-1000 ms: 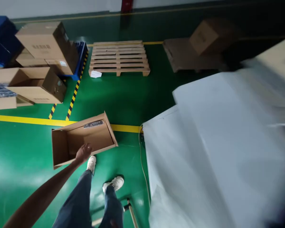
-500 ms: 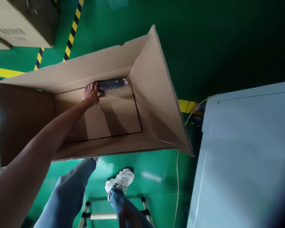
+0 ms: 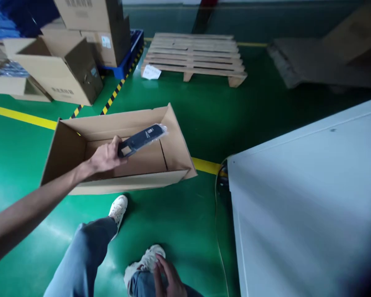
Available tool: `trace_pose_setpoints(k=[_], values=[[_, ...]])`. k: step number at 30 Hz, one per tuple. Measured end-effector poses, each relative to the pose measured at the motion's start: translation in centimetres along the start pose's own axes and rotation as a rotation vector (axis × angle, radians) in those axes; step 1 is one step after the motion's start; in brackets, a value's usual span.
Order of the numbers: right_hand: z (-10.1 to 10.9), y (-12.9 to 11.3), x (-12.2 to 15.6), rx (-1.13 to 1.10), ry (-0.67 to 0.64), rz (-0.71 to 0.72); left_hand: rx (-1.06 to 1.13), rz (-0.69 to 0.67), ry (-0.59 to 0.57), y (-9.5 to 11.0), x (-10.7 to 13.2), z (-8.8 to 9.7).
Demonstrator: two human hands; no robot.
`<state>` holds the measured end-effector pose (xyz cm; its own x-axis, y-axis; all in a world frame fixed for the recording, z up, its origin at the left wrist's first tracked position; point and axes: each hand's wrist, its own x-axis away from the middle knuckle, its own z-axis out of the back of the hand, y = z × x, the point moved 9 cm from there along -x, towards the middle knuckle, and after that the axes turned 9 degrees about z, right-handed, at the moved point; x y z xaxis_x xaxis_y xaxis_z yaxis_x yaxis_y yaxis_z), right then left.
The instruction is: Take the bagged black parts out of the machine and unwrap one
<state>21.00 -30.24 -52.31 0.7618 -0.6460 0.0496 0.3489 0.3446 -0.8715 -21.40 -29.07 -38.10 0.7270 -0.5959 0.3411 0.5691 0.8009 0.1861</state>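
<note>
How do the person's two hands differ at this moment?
The left hand reaches out over the open box; the right hand rests low on the knee. The left grips a dark bagged part; the right holds nothing, fingers spread. Both are bare.

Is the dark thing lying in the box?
No, the left hand holds the wrapped dark part up over the cardboard box.

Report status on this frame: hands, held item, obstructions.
Left hand gripping dark wrapped part over open cardboard box. Right hand empty, resting on leg. Nothing between part and box.
</note>
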Motion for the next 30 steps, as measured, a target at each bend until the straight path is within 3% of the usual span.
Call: trace_pose_setpoints(k=[1, 3, 7, 10, 12, 15, 18, 20, 22, 25, 30], values=[[0.3, -1.0, -0.1, -0.039, 0.013, 0.003, 0.071, -0.017, 0.063, 0.4, 3.8, 1.1], [1.1, -4.0, -0.1, -0.117, 0.093, -0.009, 0.214, -0.027, 0.124, 0.7, 11.6, 1.2], [2.3, -12.8, 0.3, -0.378, 0.247, 0.061, 0.426, -0.017, 0.060, 0.6, 25.5, -3.8], [2.8, -18.3, 1.5, -0.539, 0.280, 0.056, 0.583, 0.025, 0.028, -0.5, 33.2, -6.7], [3.0, -20.8, 2.9, -0.533, 0.266, 0.036, 0.727, 0.006, -0.075, -0.8, 36.7, -7.7], [3.0, -23.2, 5.7, -0.462, 0.197, 0.067, 0.989, -0.041, -0.381, -0.6, 40.3, -9.3], [3.1, -24.5, 8.1, -0.339, 0.173, 0.120, 1.280, 0.109, -0.632, -1.2, 42.7, -11.5], [3.4, -25.4, 9.2, -0.244, 0.192, 0.168, 1.421, 0.167, -0.737, -1.1, 44.2, -13.0], [3.9, -26.2, 9.8, -0.178, 0.216, 0.206, 1.493, 0.160, -0.737, -0.9, 45.4, -13.8], [5.3, -27.2, 10.1, -0.142, 0.295, 0.243, 1.492, 0.146, -0.620, -1.6, 46.5, -13.9], [7.8, -28.7, 10.9, -0.108, 0.511, 0.278, 1.262, 0.011, -0.467, -2.7, 47.5, -12.7]])
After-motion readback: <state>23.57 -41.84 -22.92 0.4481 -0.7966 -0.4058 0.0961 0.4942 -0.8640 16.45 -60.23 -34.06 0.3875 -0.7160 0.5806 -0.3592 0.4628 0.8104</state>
